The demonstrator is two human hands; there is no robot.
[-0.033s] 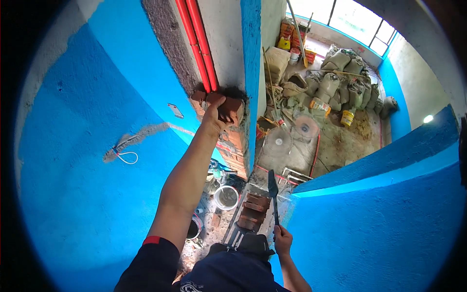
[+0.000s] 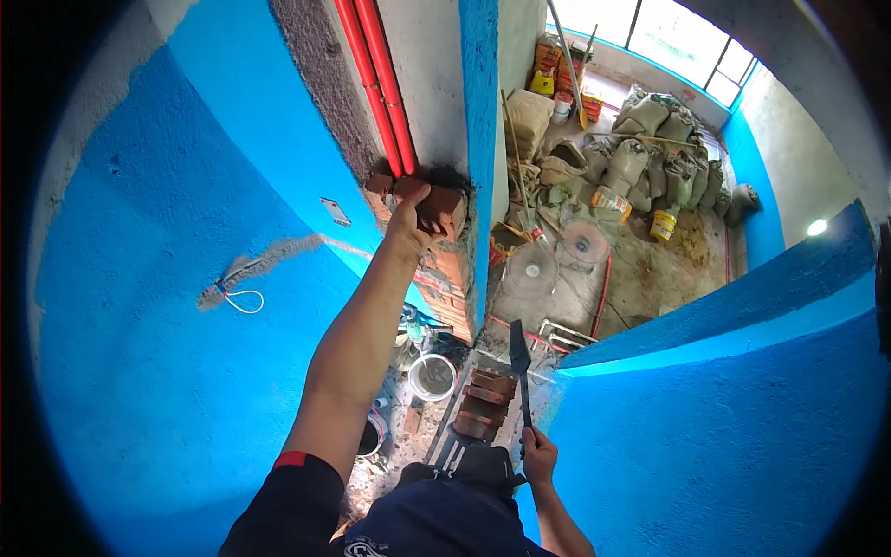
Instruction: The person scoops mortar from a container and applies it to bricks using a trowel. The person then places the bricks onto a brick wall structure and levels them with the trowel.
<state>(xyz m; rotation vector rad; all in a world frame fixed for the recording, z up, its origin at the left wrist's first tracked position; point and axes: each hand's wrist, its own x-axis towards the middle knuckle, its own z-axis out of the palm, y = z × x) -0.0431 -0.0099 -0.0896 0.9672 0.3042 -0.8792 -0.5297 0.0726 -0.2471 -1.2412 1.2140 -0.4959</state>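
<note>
Through the head camera I watch my left hand (image 2: pixel 414 221), its fingers grasping a dark red brick (image 2: pixel 449 199) atop the brick pier (image 2: pixel 447 265), just beside two red pipes (image 2: pixel 382 88); my right hand (image 2: pixel 538 457) clenches a trowel (image 2: pixel 520 351) by its handle, seen just right of the stacked bricks (image 2: pixel 484 405)

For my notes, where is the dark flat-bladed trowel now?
Head view, below and right of centre: the trowel is in the right hand, just right of the stacked reddish-brown bricks.
</note>
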